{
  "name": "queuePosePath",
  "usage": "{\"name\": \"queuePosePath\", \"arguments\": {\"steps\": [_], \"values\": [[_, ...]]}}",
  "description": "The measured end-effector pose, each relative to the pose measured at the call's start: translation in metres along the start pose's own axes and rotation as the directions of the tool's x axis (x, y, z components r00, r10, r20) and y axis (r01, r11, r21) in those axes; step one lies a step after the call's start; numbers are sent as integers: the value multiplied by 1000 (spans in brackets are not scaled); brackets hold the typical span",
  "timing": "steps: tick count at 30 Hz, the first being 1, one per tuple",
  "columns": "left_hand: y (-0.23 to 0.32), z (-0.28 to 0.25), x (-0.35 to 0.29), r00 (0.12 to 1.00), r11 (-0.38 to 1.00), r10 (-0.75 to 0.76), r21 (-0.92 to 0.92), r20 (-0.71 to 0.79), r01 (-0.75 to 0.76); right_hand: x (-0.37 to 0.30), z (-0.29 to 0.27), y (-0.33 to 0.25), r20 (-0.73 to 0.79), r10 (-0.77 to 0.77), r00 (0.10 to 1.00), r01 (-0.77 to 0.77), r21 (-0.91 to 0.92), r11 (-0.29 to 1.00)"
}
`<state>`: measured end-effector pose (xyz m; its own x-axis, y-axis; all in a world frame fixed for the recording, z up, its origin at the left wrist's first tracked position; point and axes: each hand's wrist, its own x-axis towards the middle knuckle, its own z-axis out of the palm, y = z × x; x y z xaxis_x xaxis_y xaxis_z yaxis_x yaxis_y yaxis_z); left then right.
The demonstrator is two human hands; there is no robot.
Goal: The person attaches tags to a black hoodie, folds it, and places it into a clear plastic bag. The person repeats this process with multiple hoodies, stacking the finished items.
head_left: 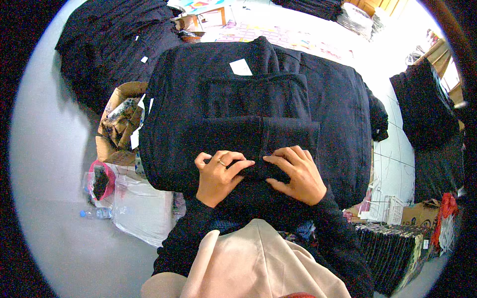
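- My two hands sit in the lower middle of the frame: the fingers [237, 164] of my left hand [218, 178] and those of my right hand [293, 174] are spread flat, pressing the folded edge of one dark navy garment [208, 114]; they grip nothing.
- That garment fills the centre of the frame, with one small white paper tag [241, 67] near its upper edge.
- One open brown cardboard box [117, 126] of scraps lies at centre left.
- One clear plastic bottle [97, 213] lies at lower left, on the floor.
- Two more dark garment heaps: one pile [109, 44] at upper left, one stack [387, 253] at lower right.
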<state>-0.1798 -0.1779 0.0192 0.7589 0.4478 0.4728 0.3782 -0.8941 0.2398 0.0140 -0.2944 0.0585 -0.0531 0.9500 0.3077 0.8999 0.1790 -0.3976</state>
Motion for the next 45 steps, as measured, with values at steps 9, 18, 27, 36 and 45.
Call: {"name": "queuePosePath", "arguments": {"steps": [9,18,27,36,45], "values": [[6,6,-12,987,994,91,-52,-133,-98,3,-9,-4,-288,246,926,-208,155,966],[11,8,-21,999,974,31,-224,-11,-33,-18,4,-13,-37,-128,991,125,-87,988],[17,7,-10,984,984,175,-28,-41,-176,-41,16,-10,-63,-64,996,60,-67,996],[-4,8,8,990,975,117,-200,80,-99,-43,-17,20,30,223,974,-225,193,955],[-40,-3,-9,961,940,261,-201,-89,-274,-51,-3,22,-173,175,969,-189,-65,980]]}}
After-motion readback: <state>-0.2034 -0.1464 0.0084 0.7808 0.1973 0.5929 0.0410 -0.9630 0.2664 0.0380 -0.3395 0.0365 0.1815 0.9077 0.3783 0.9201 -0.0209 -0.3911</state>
